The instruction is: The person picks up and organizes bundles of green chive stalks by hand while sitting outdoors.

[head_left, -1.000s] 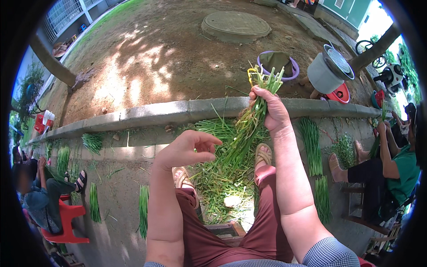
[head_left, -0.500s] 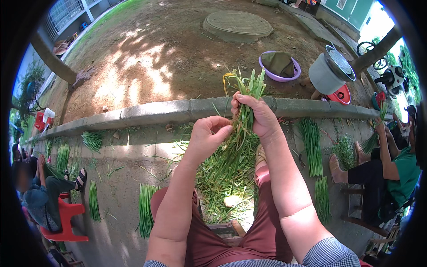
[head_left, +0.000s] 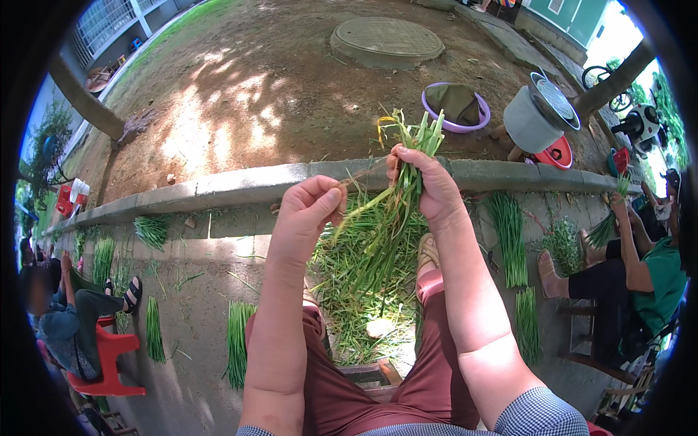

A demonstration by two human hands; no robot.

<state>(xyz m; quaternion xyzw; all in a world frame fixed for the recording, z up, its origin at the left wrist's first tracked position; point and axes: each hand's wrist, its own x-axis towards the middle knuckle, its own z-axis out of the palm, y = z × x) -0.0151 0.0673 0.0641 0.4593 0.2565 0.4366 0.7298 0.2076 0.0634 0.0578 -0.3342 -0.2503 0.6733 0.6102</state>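
My right hand (head_left: 435, 187) is closed around a bunch of garlic chives (head_left: 387, 243), with the cut ends pointing up and the green blades hanging down. To its left, my left hand (head_left: 311, 207) pinches a thin brownish withered blade (head_left: 367, 171) between thumb and forefinger. That blade stretches across toward the bunch. A yellowed leaf (head_left: 383, 128) curls out near the cut ends. Below both hands, between my feet, lies a pile of loose chive leaves and trimmings (head_left: 356, 312).
Neat chive bundles lie on the pavement to my left (head_left: 238, 341) and right (head_left: 509, 240). A concrete curb (head_left: 276, 182) runs ahead. Beyond it stand a purple basin (head_left: 465, 127) and a grey bucket (head_left: 534, 120). Other people sit at both sides, one on a red stool (head_left: 109, 360).
My left hand has moved left and slightly up, away from the bunch, drawing out the withered blade. My right hand with the bunch has shifted slightly right.
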